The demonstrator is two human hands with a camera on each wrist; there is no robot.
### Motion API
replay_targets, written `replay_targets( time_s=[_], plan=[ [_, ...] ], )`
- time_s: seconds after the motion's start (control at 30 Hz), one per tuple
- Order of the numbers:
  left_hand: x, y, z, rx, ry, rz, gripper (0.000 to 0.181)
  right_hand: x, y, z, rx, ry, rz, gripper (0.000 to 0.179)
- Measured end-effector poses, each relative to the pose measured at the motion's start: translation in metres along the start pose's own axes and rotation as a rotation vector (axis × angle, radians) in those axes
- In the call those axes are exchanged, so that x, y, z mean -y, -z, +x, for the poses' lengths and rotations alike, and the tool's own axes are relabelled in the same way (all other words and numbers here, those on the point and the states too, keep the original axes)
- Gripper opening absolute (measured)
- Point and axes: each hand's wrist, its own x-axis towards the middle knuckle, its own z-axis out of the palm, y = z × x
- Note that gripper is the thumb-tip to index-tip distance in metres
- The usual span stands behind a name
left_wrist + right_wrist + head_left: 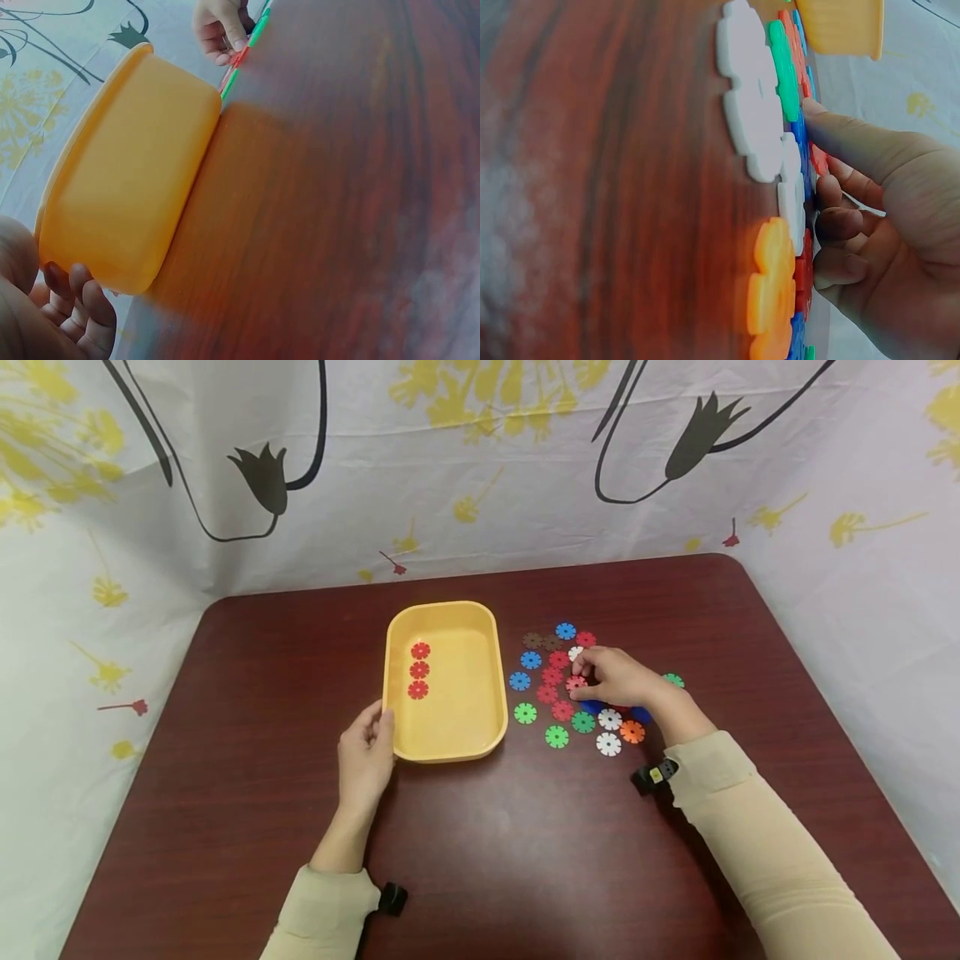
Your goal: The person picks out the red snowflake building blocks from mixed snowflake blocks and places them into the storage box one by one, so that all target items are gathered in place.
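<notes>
My left hand (365,758) grips the near left side of a yellow plastic tray (463,702), thumb at the rim and fingers against the outer wall. Inside the tray, three red interlocking discs (419,669) lie in a column toward the left. To the tray's right, my right hand (618,678) pinches a notched red disc (576,683) between thumb and fingers, low among the loose discs. The right wrist view shows that red disc (819,159) partly hidden behind the fingers. White discs (750,97) and an orange disc (772,292) lie nearest that camera.
Around the right hand are several blue discs (531,660), green discs (557,737), red discs (551,676) and brown discs (532,640). They lie on a dark reddish wooden table (480,860). A patterned white cloth (465,485) hangs behind the table's far edge.
</notes>
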Motion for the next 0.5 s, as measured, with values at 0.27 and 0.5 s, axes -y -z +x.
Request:
replay_targets(
  time_s=[0.27,0.5],
  plan=[
    [-0.0002,0.0005,-0.0006,-0.001,0.007,-0.010,0.035,-0.0021,-0.0010,0.0004,-0.024,0.005,0.037,0.028],
    [-0.0002,-0.0001,0.0001,0.006,0.004,-0.016,0.035,-0.0080,0.0010,0.0001,-0.019,0.022,0.015,0.040]
  ],
)
